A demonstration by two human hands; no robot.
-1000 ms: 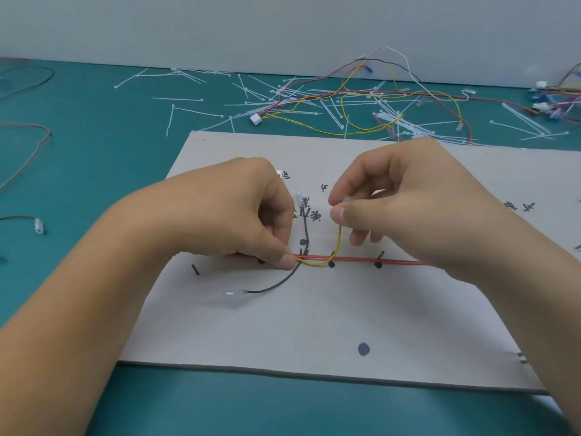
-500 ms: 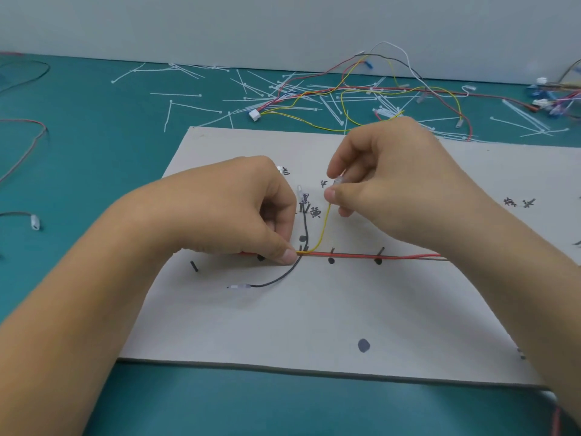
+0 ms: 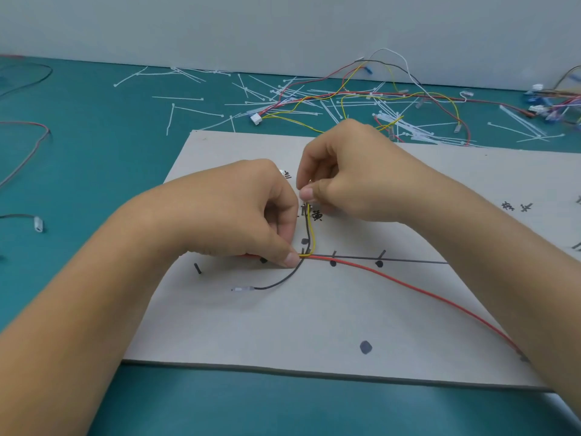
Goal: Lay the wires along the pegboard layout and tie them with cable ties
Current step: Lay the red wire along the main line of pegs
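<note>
A grey layout board (image 3: 283,325) with drawn lines, dots and characters lies on the teal table. My left hand (image 3: 239,212) pinches the wires down at the junction of the drawn lines, thumb tip on the bend. My right hand (image 3: 352,171) pinches the upper end of a yellow wire (image 3: 312,234), held straight up the vertical line beside a black wire (image 3: 306,234). The black wire curls down-left to a white-tipped end (image 3: 242,289). A red wire (image 3: 408,284) runs from the junction down to the right, under my right forearm.
Loose white cable ties (image 3: 283,99) and a tangle of red, yellow, black and white wires (image 3: 393,92) lie behind the board. More wires lie at the left (image 3: 28,146) and far right (image 3: 553,102). A small white connector (image 3: 38,224) sits left.
My right hand moved left and up, pulling the yellow wire from a slack loop to straight beside the black wire. The red wire swung off the horizontal line toward the lower right.
</note>
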